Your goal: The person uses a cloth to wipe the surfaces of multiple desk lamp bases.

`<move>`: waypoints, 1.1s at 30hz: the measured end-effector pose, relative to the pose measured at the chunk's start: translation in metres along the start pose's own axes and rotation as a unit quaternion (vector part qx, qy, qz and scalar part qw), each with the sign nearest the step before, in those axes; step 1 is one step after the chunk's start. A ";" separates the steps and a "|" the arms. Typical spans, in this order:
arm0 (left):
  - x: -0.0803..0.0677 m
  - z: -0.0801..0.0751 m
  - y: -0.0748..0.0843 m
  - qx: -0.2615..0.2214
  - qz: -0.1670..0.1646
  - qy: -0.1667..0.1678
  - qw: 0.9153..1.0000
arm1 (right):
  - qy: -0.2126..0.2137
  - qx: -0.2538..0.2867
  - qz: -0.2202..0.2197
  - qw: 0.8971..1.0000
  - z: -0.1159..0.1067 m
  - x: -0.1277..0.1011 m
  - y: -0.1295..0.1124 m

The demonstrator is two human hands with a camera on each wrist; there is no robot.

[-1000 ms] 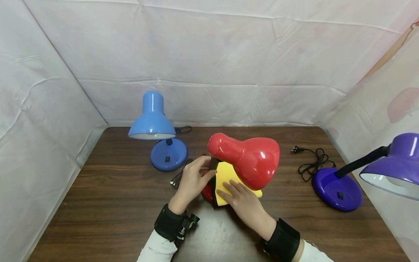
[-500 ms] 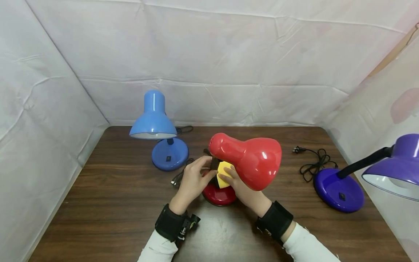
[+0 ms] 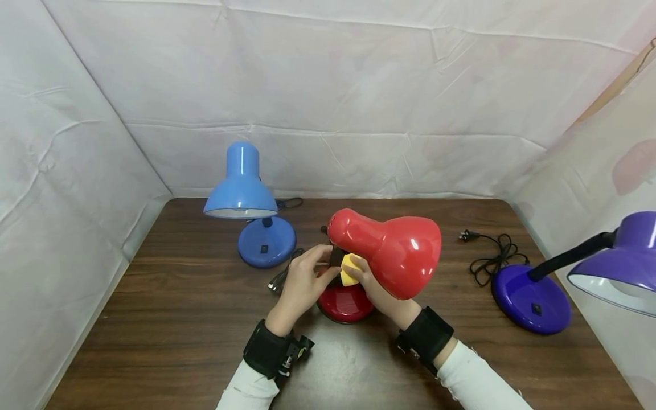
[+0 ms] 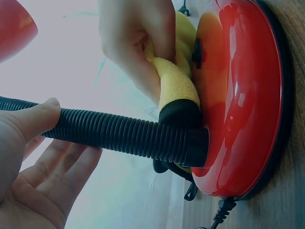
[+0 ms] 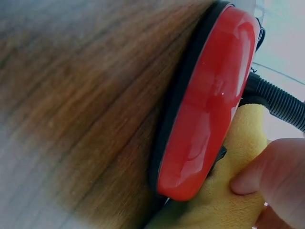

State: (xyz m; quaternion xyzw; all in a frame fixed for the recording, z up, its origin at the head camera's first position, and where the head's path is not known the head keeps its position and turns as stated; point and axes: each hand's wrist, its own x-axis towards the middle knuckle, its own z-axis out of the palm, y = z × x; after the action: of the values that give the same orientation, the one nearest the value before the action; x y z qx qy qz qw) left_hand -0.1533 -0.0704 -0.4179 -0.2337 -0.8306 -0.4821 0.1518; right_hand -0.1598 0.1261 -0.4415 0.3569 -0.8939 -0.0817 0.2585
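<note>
Holding the red lamp at the table's middle, I see my left hand pinching its black ribbed neck between thumb and fingers. My right hand grips a bunched yellow cloth against the neck, just above the red base.

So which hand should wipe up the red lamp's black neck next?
Probably the right hand: it already grips the yellow cloth against the neck beside the base, while the left hand steadies it.
</note>
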 end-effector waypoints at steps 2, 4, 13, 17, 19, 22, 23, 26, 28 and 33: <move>0.000 0.000 0.000 0.001 0.000 0.000 1.000 | -0.023 -0.064 -0.016 0.998 0.000 -0.002 -0.002; 0.000 0.000 0.000 0.001 -0.001 0.000 1.000 | -0.037 -0.080 -0.019 0.996 -0.001 -0.005 -0.004; -0.001 0.001 -0.002 0.005 0.002 0.004 1.000 | -0.053 -0.044 -0.021 0.997 -0.009 -0.023 -0.020; -0.001 0.001 -0.002 -0.002 0.005 0.006 1.000 | -0.065 0.002 -0.017 0.998 -0.019 -0.031 -0.026; -0.001 0.001 -0.002 -0.003 0.007 0.009 1.000 | -0.070 0.026 -0.015 0.997 -0.024 -0.034 -0.030; -0.001 0.001 -0.002 -0.003 0.010 0.009 1.000 | -0.076 0.055 -0.015 0.995 -0.031 -0.039 -0.035; -0.001 0.001 -0.002 -0.004 0.010 0.009 1.000 | -0.078 0.063 -0.013 0.995 -0.034 -0.040 -0.037; -0.001 0.001 -0.002 0.000 0.010 0.008 1.000 | -0.079 0.079 -0.015 0.994 -0.039 -0.044 -0.041; -0.001 0.001 -0.002 0.003 0.011 0.010 1.000 | -0.078 0.083 -0.016 0.993 -0.041 -0.046 -0.043; -0.001 0.001 -0.003 0.001 0.014 0.010 1.000 | -0.073 0.082 -0.012 0.994 -0.041 -0.045 -0.044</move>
State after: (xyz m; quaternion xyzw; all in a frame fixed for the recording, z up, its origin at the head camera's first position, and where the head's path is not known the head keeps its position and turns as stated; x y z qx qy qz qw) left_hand -0.1541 -0.0714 -0.4208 -0.2399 -0.8261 -0.4817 0.1671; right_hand -0.0849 0.1260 -0.4389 0.3806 -0.9098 -0.0367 0.1613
